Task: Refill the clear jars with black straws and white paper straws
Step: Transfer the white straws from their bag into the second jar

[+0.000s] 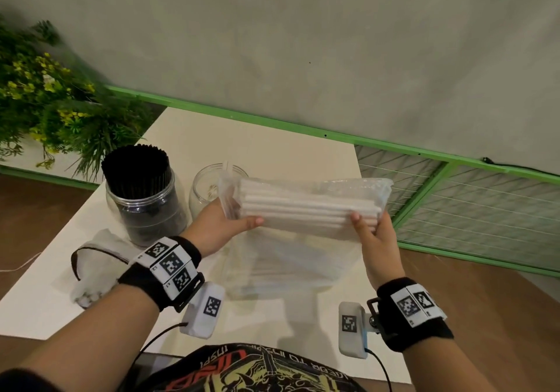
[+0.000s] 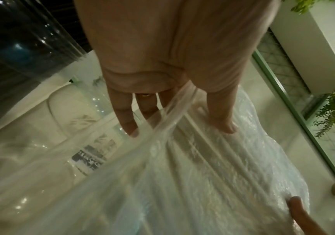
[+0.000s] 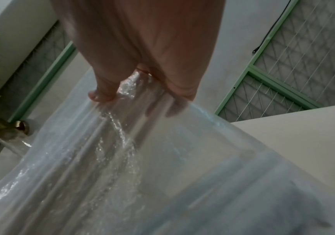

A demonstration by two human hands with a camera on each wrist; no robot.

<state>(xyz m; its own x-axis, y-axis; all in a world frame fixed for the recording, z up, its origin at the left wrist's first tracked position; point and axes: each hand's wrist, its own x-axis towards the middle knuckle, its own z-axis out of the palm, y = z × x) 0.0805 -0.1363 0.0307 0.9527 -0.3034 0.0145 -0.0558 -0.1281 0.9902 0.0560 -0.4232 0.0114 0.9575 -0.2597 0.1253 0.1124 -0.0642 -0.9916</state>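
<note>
A clear plastic bag of white paper straws [image 1: 306, 207] is held level above the table between both hands. My left hand [image 1: 224, 225] grips its left end, thumb on top and fingers underneath [image 2: 126, 120]. My right hand [image 1: 374, 228] grips the right end, thumb [image 3: 100, 93] on the plastic [image 3: 122, 159]. Behind the bag's left end stands a clear jar [image 1: 209, 188] that looks nearly empty. To its left a clear jar [image 1: 145, 197] is packed with black straws [image 1: 136, 164].
A second clear bag [image 1: 288, 270] lies flat on the white table [image 1: 272, 149] under the held one. An emptied crumpled bag [image 1: 97, 264] lies at the front left. Green plants [image 1: 45, 95] stand at the back left; a green-framed mesh panel [image 1: 454, 210] borders the right.
</note>
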